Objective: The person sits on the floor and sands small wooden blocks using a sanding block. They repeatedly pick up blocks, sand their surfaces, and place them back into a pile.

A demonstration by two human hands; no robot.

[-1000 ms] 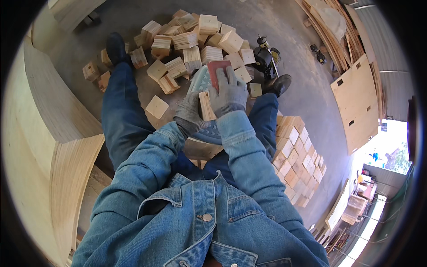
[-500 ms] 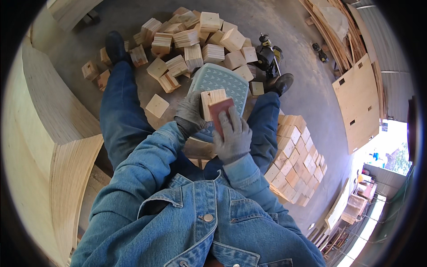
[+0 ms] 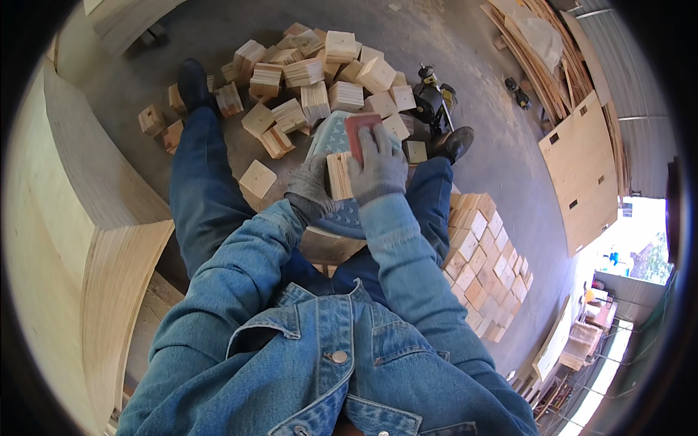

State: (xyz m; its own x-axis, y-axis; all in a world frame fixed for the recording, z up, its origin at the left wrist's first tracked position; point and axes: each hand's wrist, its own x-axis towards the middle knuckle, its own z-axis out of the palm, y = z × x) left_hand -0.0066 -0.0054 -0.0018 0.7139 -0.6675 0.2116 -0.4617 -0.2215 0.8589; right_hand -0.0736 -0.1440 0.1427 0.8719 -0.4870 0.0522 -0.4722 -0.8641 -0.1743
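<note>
My left hand (image 3: 311, 183), in a grey glove, is closed around the left side of a plywood block (image 3: 338, 176). The block sits over a pale blue-green plastic stool (image 3: 329, 138) between my legs, its layered edge showing. In my right hand (image 3: 381, 167), also gloved, is a flat reddish-brown sanding pad (image 3: 360, 132). The fingers press along the pad's face, and it reaches past the block's far side. My right palm and wrist hide part of the block.
Beyond the stool lies a loose heap of plywood blocks (image 3: 342, 94). A black and yellow power tool (image 3: 434, 98) stands by my right foot. Stacked blocks (image 3: 483, 261) are beside my right leg. Large plywood sheets (image 3: 109, 160) rise on the left.
My right hand has pushed the sanding pad forward, away from me, along the block. The left hand still holds the block in nearly the same place.
</note>
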